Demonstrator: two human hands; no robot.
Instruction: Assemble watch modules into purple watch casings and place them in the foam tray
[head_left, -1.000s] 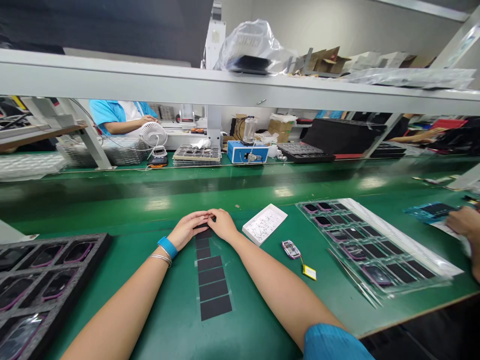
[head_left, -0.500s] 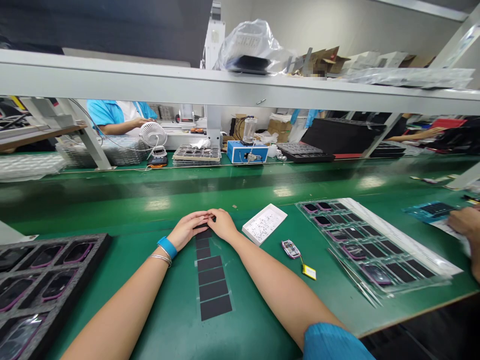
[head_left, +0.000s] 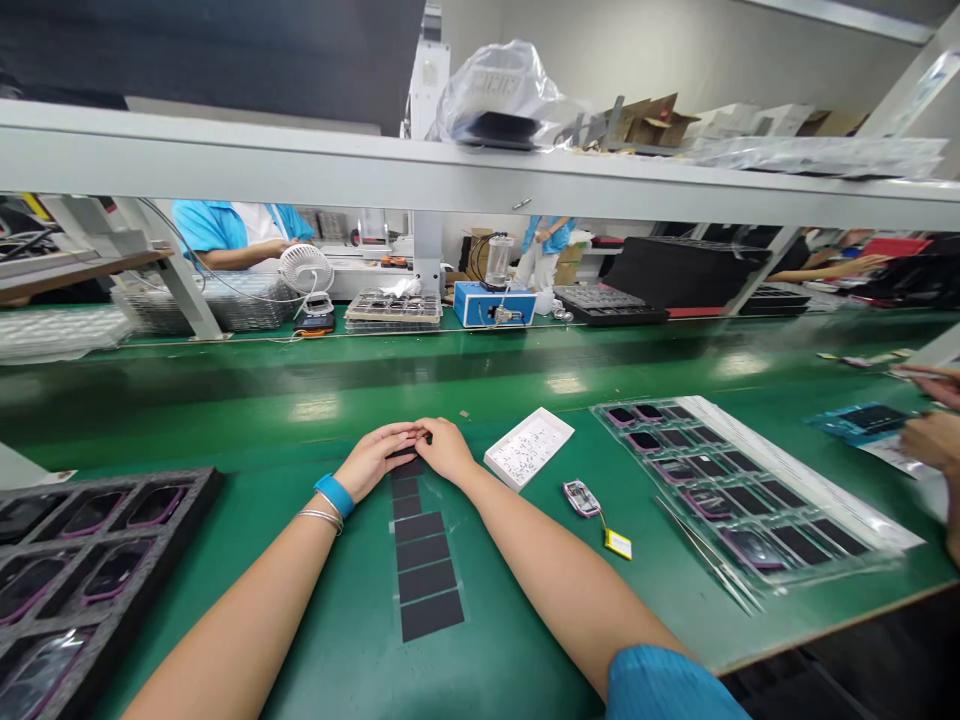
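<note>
My left hand (head_left: 376, 460), with a blue band and a metal bangle at the wrist, meets my right hand (head_left: 445, 449) at the far end of a row of black rectangular pieces (head_left: 424, 553). Thumbs and fingers of both hands are pinched together there. What lies between the fingertips is hidden and small. The pieces lie flat on the green mat, the nearer ones wider, with clear film showing at their edges. Right of my right hand is a white box (head_left: 529, 449) holding many tiny pieces.
A small device (head_left: 581, 498) wired to a yellow battery (head_left: 619, 543) lies right, near tweezers (head_left: 709, 555) and a clear tray (head_left: 739, 480) of purple-rimmed parts. A dark foam tray (head_left: 191, 510) stands left. A co-worker's hands (head_left: 934, 440) are at the far right. A shelf beam (head_left: 480, 175) crosses above.
My hands have stayed almost still. A person in blue has come into sight behind the blue machine. The co-worker's hands at the right have shifted, and a second one now shows.
</note>
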